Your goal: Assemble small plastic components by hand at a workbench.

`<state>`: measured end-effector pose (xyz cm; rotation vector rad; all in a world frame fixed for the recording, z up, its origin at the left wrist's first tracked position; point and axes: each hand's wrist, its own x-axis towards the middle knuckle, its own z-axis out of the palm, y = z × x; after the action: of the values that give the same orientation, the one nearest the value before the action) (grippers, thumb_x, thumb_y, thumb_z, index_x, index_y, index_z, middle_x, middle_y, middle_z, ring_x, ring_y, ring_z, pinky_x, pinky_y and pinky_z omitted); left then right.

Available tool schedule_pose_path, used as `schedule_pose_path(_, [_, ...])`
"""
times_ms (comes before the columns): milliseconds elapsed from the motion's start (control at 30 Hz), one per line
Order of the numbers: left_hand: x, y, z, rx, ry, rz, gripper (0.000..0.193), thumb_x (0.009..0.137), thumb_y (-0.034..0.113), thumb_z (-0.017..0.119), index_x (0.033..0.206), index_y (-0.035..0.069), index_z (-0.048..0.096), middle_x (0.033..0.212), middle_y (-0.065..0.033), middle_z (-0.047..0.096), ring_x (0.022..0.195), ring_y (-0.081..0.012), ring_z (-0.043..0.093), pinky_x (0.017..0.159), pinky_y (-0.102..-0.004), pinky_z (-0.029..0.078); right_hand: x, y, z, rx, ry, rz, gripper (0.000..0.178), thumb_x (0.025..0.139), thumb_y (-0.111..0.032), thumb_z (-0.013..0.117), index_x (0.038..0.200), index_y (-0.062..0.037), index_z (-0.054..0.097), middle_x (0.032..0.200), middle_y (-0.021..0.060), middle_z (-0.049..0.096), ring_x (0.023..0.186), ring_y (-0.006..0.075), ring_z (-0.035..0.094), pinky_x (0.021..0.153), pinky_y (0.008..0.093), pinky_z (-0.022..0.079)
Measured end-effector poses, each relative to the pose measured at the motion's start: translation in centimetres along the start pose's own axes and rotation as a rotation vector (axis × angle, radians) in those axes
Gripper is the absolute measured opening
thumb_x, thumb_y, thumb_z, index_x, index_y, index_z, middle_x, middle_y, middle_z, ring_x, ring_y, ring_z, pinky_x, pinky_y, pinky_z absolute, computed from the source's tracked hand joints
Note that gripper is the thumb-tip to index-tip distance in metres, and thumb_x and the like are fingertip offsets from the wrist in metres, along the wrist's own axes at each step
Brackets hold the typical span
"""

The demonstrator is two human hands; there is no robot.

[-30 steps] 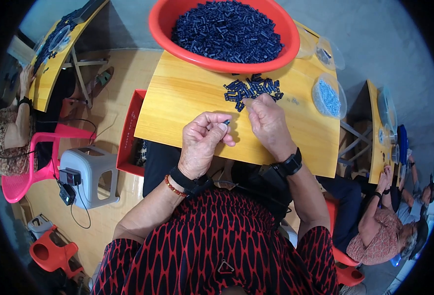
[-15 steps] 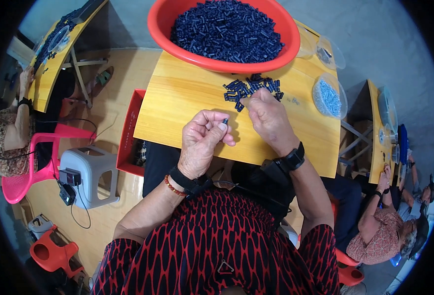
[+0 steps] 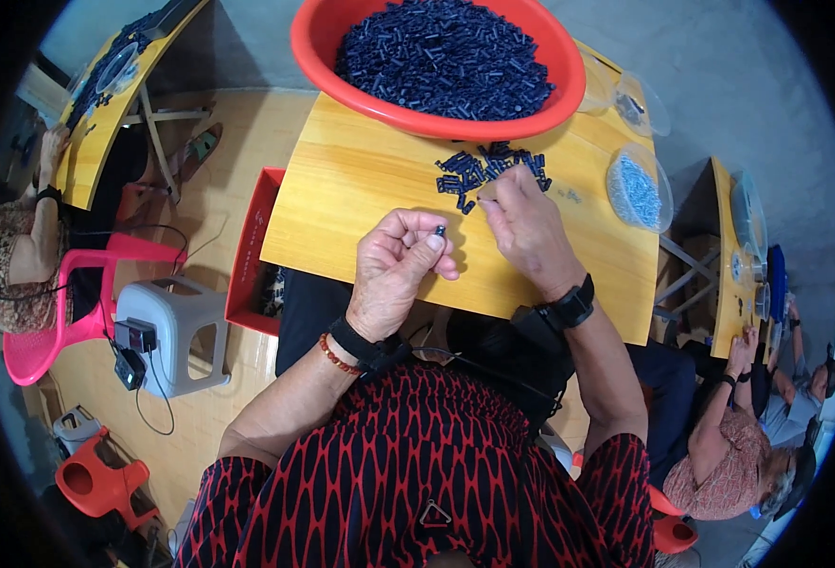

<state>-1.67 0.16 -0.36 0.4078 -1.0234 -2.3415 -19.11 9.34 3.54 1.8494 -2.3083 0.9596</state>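
Note:
Over the table's near edge, my left hand (image 3: pixel 391 273) is closed, with a small dark cylindrical plastic part (image 3: pixel 439 230) upright between thumb and index finger. To its right, my right hand (image 3: pixel 529 235) has thumb and index finger pinched together; whatever lies between the tips is too small to make out. Those fingertips are just in front of a loose pile of dark plastic parts (image 3: pixel 474 173) on the yellow table (image 3: pixel 342 180). Behind the pile, a large red basin (image 3: pixel 417 121) is heaped with many more such dark parts.
A clear tub of pale blue small pieces (image 3: pixel 637 192) stands at the table's right, near a few tiny loose bits (image 3: pixel 570 196). Below the left edge is a red box (image 3: pixel 252 265). A grey stool (image 3: pixel 176 327) stands on the floor. People work at tables on both sides.
My right hand has turned slightly and its pinched fingertips have drawn a little off the pile. My left hand keeps its hold on the dark part. The whole view has shifted slightly.

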Motion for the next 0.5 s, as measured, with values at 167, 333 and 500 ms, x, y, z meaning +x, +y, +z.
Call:
schedule_pose_path(167, [0.0, -0.4, -0.2, 0.025, -0.024, 0.032, 0.018, 0.094, 0.004, 0.061, 0.110, -0.001, 0.056, 0.090, -0.0084, 0.064, 0.073, -0.0142, 0.064, 0.070, -0.0297, 0.058, -1.6, -1.4, 0.4, 0.440, 0.090, 0.234, 0.009, 0.087, 0.001, 0.062, 0.095, -0.0006, 0.057, 0.087, 0.0094, 0.059, 0.070, 0.0217, 0.059, 0.062, 0.0335, 0.050])
schedule_pose_path(333, [0.0, -0.2, 0.0, 0.027, -0.030, 0.023, 0.017, 0.093, 0.004, 0.061, 0.109, -0.001, 0.057, 0.091, -0.0091, 0.065, 0.074, -0.0143, 0.065, 0.071, -0.0298, 0.058, -2.1, -4.5, 0.1, 0.850, 0.107, 0.484, 0.012, 0.093, -0.002, 0.059, 0.105, 0.0003, 0.060, 0.087, 0.0026, 0.061, 0.072, 0.0071, 0.058, 0.061, 0.0236, 0.049])
schedule_pose_path(500, [0.0, -0.3, -0.1, 0.059, -0.040, 0.011, 0.015, 0.093, 0.002, 0.061, 0.107, -0.002, 0.057, 0.092, -0.0105, 0.066, 0.076, -0.0150, 0.065, 0.071, -0.0298, 0.058, -1.9, -4.4, 0.5, 0.983, 0.056, 0.424, 0.015, 0.094, -0.002, 0.056, 0.107, -0.0022, 0.063, 0.078, 0.0006, 0.060, 0.069, 0.0060, 0.055, 0.059, 0.0207, 0.047])
